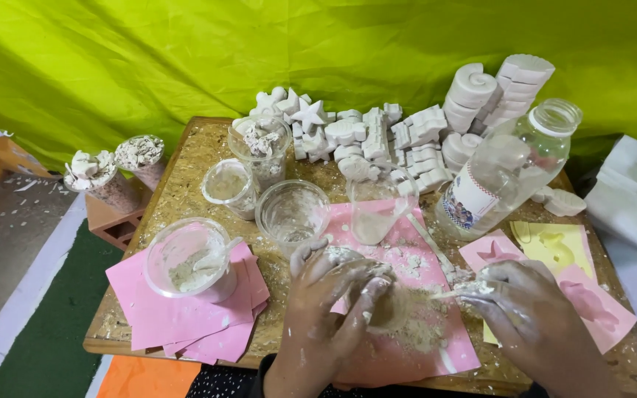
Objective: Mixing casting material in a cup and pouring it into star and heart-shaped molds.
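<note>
Fingers of my left hand (333,295) clench a small clear cup (377,291), tipped over the pink sheet (414,258) amid spilled powder (425,328); my right hand (525,309) pinches a thin stick (447,293) at its rim. I'd scrape slowly, keeping the cup low.

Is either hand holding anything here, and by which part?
The left hand cups a small clear cup around its side. The right hand pinches a thin white stick at one end, tip toward the cup.
</note>
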